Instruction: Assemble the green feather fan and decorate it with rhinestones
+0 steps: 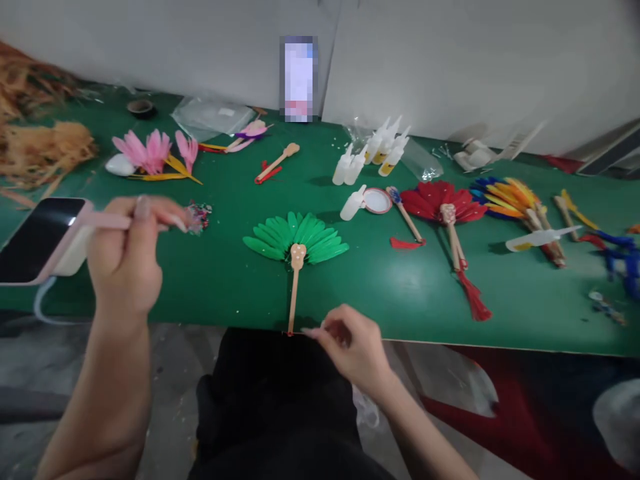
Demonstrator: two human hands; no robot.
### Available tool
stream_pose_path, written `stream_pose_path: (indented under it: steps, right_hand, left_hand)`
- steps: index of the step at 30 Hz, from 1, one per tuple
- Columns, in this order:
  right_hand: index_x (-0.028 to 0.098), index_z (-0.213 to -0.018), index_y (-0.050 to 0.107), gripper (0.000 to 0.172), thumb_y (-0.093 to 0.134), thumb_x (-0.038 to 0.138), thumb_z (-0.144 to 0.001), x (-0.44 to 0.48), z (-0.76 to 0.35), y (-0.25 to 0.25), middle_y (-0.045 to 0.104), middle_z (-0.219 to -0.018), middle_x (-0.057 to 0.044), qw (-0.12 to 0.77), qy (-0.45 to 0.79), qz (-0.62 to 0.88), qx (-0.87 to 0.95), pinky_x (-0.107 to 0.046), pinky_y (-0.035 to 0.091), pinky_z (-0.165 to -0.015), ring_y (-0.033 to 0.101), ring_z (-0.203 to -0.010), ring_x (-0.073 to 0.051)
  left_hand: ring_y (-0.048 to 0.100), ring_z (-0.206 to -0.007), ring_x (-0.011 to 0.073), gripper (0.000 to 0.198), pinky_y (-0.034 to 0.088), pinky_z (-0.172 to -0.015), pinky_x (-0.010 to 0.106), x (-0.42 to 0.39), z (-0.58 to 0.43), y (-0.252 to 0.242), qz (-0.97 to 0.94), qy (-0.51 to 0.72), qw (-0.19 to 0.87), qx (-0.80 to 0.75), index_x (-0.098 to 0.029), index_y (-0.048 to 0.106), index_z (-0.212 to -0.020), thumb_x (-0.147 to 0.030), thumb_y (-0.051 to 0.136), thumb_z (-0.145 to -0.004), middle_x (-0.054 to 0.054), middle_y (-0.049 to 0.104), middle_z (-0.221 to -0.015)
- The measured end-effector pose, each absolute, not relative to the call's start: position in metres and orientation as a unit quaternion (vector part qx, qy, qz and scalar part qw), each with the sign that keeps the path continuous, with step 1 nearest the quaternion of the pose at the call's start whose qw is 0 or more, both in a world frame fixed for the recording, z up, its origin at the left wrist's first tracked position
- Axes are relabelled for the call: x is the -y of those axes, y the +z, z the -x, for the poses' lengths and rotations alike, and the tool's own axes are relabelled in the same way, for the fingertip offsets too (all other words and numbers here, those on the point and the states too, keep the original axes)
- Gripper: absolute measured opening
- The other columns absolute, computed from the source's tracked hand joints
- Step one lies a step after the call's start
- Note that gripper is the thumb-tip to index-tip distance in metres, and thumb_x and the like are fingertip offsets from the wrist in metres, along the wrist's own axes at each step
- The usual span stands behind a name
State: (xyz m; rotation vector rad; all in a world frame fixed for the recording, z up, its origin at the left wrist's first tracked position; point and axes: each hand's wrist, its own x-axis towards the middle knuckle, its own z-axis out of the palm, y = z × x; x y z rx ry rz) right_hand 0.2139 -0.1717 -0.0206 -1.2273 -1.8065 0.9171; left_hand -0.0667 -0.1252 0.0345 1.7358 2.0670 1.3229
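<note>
My left hand (pixel 131 250) is raised over the left side of the table, its fingers closed around a pink pen-like stick (pixel 107 220). Just beyond its fingertips lies a small pile of multicoloured beads or gems (pixel 200 217). In front of me a green feather fan (pixel 295 237) lies spread out, with pale dots on the wooden head of its handle (pixel 294 297). The handle's end reaches the table's front edge. Close beside that end is my right hand (pixel 355 343), fingertips pinched together; what they hold, if anything, is too small to make out.
Glue bottles (pixel 380 150) stand behind the fan. A red feather fan (pixel 445 203) and orange-blue feathers (pixel 515 197) lie to the right. Pink feathers (pixel 150 153) and a phone (pixel 40 233) with a cable are left. Another screen (pixel 299 80) leans against the wall.
</note>
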Motion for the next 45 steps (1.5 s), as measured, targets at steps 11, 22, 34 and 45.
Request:
stream_pose_path:
  steps: [11, 22, 34, 45]
  right_hand:
    - [0.019, -0.066, 0.049, 0.026, 0.057, 0.025, -0.09, 0.182, -0.174, -0.03, 0.043, -0.053, 0.007, 0.383, 0.334, 0.424, 0.75, -0.017, 0.033, -0.043, 0.039, -0.043, -0.006]
    - [0.02, -0.064, 0.047, 0.029, 0.056, 0.027, -0.09, 0.186, -0.183, -0.039, 0.04, -0.052, 0.007, 0.374, 0.324, 0.468, 0.732, -0.019, 0.034, -0.042, 0.039, -0.043, -0.007]
    - [0.021, -0.065, 0.048, 0.029, 0.057, 0.032, -0.09, 0.188, -0.183, -0.041, 0.042, -0.054, 0.005, 0.361, 0.376, 0.489, 0.699, -0.022, 0.035, -0.045, 0.041, -0.047, -0.009]
    - [0.021, -0.063, 0.047, 0.03, 0.056, 0.032, -0.089, 0.19, -0.187, -0.036, 0.04, -0.052, 0.006, 0.363, 0.364, 0.496, 0.7, -0.022, 0.033, -0.043, 0.038, -0.046, -0.009]
  left_hand:
    - [0.051, -0.057, 0.014, 0.039, 0.033, -0.055, 0.024, 0.216, 0.072, -0.053, -0.571, 0.162, -0.024, -0.805, -0.019, 0.049, -0.068, -0.051, 0.054, -0.089, -0.002, 0.048, -0.057]
    - [0.063, -0.076, 0.0276, 0.033, 0.038, -0.061, 0.033, 0.157, 0.07, -0.039, -0.711, -0.075, 0.013, -0.699, -0.013, 0.062, -0.077, -0.028, 0.039, -0.096, 0.012, 0.066, -0.073]
    - [0.065, -0.079, 0.0227, 0.031, 0.038, -0.06, 0.028, 0.158, 0.078, -0.034, -0.713, -0.081, 0.035, -0.695, -0.015, 0.06, -0.083, -0.03, 0.036, -0.098, 0.009, 0.068, -0.079]
    - [0.067, -0.075, 0.0253, 0.027, 0.045, -0.061, 0.029, 0.147, 0.064, -0.03, -0.725, -0.099, 0.055, -0.679, -0.011, 0.06, -0.087, -0.021, 0.037, -0.096, 0.015, 0.068, -0.079]
